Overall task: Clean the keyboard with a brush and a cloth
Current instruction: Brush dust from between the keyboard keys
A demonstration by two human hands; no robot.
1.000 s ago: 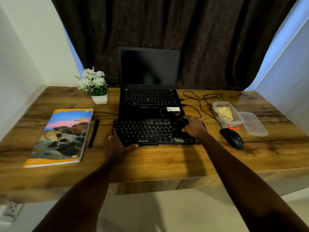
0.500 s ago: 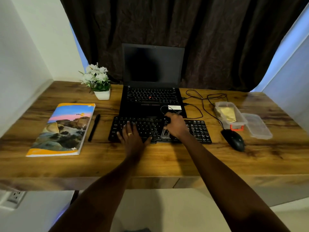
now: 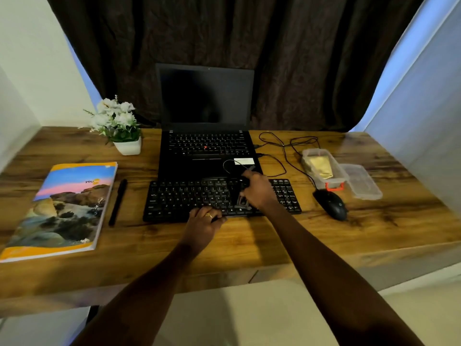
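Left hand (image 3: 203, 222) nearer keyboard (image 3: 179, 198) edge (brush (image 3: 242, 201) rightward)

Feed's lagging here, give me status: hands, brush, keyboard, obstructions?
Right hand grips brush, bristles on keyboard. Left hand rests on its front edge. Cable loop just behind, on laptop.

Single head view, wide-angle; faces forward and down over desk (image 3: 324, 240) from its near edge; keyboard (image 3: 179, 198) close, mid-frame; curtain (image 3: 299, 58) at back.
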